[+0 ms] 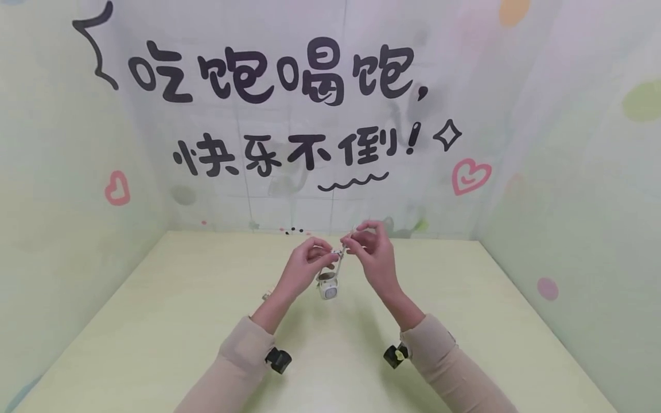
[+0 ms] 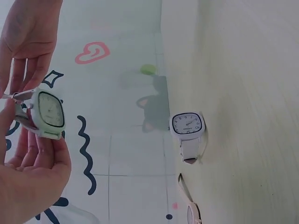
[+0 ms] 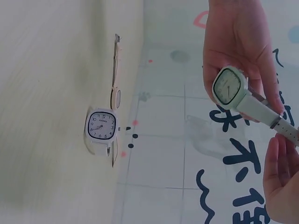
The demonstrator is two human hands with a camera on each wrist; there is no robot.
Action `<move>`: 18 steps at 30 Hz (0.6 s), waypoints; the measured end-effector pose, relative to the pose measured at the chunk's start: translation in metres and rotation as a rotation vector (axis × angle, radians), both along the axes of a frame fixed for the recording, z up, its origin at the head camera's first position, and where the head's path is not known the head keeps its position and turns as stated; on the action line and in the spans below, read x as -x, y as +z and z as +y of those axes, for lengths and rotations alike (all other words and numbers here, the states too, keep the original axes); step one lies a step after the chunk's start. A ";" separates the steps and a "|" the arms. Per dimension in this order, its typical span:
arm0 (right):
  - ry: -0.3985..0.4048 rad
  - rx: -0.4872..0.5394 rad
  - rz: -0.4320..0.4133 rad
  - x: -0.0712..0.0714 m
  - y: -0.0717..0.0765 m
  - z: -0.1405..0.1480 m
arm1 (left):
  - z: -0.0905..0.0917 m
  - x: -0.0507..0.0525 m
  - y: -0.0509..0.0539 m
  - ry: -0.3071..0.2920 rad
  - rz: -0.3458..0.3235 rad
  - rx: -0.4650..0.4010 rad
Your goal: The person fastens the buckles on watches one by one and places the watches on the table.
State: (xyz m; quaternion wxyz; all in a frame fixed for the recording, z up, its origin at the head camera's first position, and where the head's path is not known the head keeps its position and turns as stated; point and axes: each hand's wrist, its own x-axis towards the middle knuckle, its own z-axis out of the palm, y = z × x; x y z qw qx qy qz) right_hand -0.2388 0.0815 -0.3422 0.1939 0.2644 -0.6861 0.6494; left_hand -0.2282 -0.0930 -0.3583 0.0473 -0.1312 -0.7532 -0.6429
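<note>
A white wristwatch [image 1: 328, 287] with a rounded-square dial hangs in the air between both hands, its strap looped above the case. My left hand [image 1: 302, 267] pinches the strap near where its two ends meet. With thumb and fingertips, my right hand [image 1: 376, 258] grips the strap's free end. In the right wrist view the holed strap end [image 3: 286, 129] runs through a dark loop toward the right fingers. The left wrist view shows the held watch's dial [image 2: 49, 109] between the hands; the buckle is partly hidden by fingers.
Another white wristwatch [image 2: 187, 123] and a slimmer pinkish watch [image 3: 117, 99] lie on the pale table [image 1: 181, 321]. In the head view the left forearm mostly hides them. A printed backdrop wall [image 1: 289, 201] stands behind, with side walls left and right.
</note>
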 end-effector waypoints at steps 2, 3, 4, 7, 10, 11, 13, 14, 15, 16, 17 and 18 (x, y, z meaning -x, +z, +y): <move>-0.008 0.005 0.007 0.003 0.000 0.001 | -0.001 0.002 0.002 -0.017 -0.031 -0.038; -0.010 0.004 0.012 0.004 0.001 0.002 | -0.001 0.003 0.003 -0.023 -0.045 -0.046; -0.008 0.005 0.011 0.004 -0.001 0.002 | -0.002 0.002 0.003 -0.028 -0.056 -0.051; -0.010 0.003 0.011 0.004 -0.003 0.002 | -0.003 -0.001 0.005 -0.035 -0.077 -0.077; -0.008 -0.011 0.022 0.004 -0.004 0.003 | -0.003 -0.002 0.007 -0.034 -0.078 -0.092; -0.005 -0.017 0.028 0.004 -0.004 0.004 | -0.002 -0.002 0.007 -0.031 -0.079 -0.097; -0.001 -0.031 0.042 0.004 -0.004 0.005 | -0.002 -0.001 0.007 -0.024 -0.078 -0.106; 0.001 -0.037 0.046 0.004 -0.004 0.005 | -0.002 -0.001 0.008 -0.020 -0.075 -0.109; 0.003 -0.044 0.048 0.003 -0.004 0.006 | -0.001 -0.002 0.008 -0.017 -0.072 -0.109; 0.001 -0.052 0.051 0.003 -0.004 0.007 | -0.001 -0.002 0.008 -0.012 -0.072 -0.112; 0.002 -0.058 0.052 0.002 -0.004 0.008 | 0.000 -0.001 0.008 -0.011 -0.069 -0.110; 0.000 -0.063 0.052 0.002 -0.004 0.009 | 0.001 -0.002 0.007 -0.007 -0.069 -0.109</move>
